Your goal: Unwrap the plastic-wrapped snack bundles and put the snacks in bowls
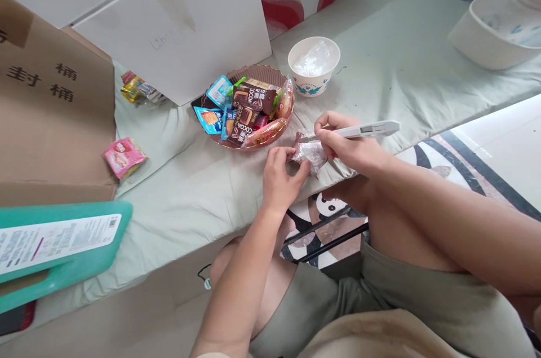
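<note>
My right hand [344, 141] is closed round a white utility knife [372, 129], its blade pointing left onto a crinkled clear snack wrapper [310, 154]. My left hand [283, 175] pinches the wrapper's left side against the cloth, near the table's front edge. What lies inside the wrapper, if anything, I cannot make out. Just behind my hands sits a brown translucent bowl [270, 142] heaped with packaged snacks, among them dark cocoa packets [245, 121]. Beside it stands a white paper cup [313, 86] with crumpled clear plastic [315, 59] in it.
A brown carton [54, 138] and a white box [181, 25] stand at the left and back. A pink packet [124, 158] lies by the carton. The green board [118, 228] is at front left. At right is a white container [477, 36].
</note>
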`<move>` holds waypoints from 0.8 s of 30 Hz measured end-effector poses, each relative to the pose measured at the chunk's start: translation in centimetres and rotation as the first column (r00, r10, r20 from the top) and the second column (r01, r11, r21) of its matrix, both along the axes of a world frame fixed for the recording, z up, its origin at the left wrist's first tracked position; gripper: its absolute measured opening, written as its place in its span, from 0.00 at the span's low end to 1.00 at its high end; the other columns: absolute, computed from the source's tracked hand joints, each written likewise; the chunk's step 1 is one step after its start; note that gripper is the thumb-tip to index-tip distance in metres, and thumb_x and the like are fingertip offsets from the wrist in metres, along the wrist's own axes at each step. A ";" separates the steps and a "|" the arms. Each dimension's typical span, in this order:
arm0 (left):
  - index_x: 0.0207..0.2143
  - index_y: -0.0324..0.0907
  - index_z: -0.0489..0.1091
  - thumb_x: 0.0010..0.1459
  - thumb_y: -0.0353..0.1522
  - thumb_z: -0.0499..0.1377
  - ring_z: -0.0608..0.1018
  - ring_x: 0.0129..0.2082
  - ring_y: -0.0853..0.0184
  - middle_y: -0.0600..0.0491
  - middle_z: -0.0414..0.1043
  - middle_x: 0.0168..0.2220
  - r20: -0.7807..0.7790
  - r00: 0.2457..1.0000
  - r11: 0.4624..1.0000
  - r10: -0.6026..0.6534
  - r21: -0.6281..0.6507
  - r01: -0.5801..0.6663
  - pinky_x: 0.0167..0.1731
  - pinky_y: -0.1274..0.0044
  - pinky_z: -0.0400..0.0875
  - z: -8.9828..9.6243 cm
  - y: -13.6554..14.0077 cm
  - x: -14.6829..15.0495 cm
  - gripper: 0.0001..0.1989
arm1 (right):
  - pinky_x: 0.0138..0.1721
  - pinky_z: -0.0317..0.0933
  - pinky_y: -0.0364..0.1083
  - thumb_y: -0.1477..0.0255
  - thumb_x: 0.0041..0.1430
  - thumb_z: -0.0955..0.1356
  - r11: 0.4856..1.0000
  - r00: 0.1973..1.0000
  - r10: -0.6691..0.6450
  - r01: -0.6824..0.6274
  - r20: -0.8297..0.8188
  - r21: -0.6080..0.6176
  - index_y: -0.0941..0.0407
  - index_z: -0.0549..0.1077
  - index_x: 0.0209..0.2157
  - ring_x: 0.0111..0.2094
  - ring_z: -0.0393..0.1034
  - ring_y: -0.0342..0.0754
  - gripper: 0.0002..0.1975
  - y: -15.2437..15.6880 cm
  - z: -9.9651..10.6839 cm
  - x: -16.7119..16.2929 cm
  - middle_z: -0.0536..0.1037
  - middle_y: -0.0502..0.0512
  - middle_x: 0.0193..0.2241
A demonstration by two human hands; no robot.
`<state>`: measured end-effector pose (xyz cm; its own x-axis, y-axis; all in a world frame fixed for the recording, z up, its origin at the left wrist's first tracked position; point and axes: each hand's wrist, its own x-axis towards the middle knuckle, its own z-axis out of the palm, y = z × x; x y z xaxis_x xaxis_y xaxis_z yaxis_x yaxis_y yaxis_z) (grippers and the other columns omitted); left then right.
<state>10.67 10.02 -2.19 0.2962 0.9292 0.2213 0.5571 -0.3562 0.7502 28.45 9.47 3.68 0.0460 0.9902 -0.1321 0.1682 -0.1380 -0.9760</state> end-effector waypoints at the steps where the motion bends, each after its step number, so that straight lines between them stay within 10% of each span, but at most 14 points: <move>1: 0.37 0.44 0.66 0.56 0.34 0.65 0.74 0.39 0.65 0.53 0.69 0.38 -0.005 1.000 1.000 -0.006 -0.009 0.006 0.42 0.72 0.70 0.0 0.0 0.0 0.10 | 0.21 0.53 0.43 0.69 0.54 0.67 0.999 0.999 0.002 -0.003 -0.038 -0.034 0.52 0.67 0.31 0.18 0.59 0.42 0.04 0.1 0.0 -0.1 0.66 0.45 0.17; 12: 0.29 0.45 0.57 0.53 0.41 0.67 0.68 0.28 0.69 0.59 0.61 0.26 0.009 1.000 0.995 0.015 -0.094 -0.014 0.32 0.76 0.62 0.4 0.1 0.6 0.20 | 0.18 0.43 0.42 0.69 0.54 0.69 0.987 0.976 -0.154 0.146 -0.157 -0.062 0.55 0.69 0.25 0.16 0.51 0.38 0.08 0.3 -0.1 0.6 0.60 0.43 0.13; 19: 0.52 0.45 0.65 0.55 0.41 0.64 0.69 0.23 0.72 0.63 0.63 0.24 0.025 1.000 0.988 0.002 -0.156 0.002 0.29 0.78 0.63 0.2 0.1 0.6 0.24 | 0.17 0.49 0.40 0.66 0.54 0.74 0.994 0.977 -0.111 0.109 -0.182 -0.020 0.54 0.61 0.20 0.14 0.55 0.38 0.19 -0.1 -0.1 0.7 0.66 0.45 0.12; 24: 0.49 0.44 0.72 0.55 0.41 0.63 0.68 0.22 0.72 0.63 0.60 0.21 -0.069 0.997 0.992 -0.032 -0.124 0.023 0.28 0.78 0.61 0.5 0.3 0.9 0.20 | 0.16 0.51 0.40 0.67 0.56 0.73 0.971 0.964 -0.218 0.199 -0.154 -0.130 0.53 0.60 0.20 0.13 0.57 0.38 0.20 0.2 -0.5 0.5 0.66 0.45 0.11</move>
<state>11.56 10.30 -1.66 0.3330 0.9392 0.0835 0.6017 -0.2799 0.7481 28.99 9.71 3.21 0.2175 0.9392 -0.2656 -0.0392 -0.2635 -0.9639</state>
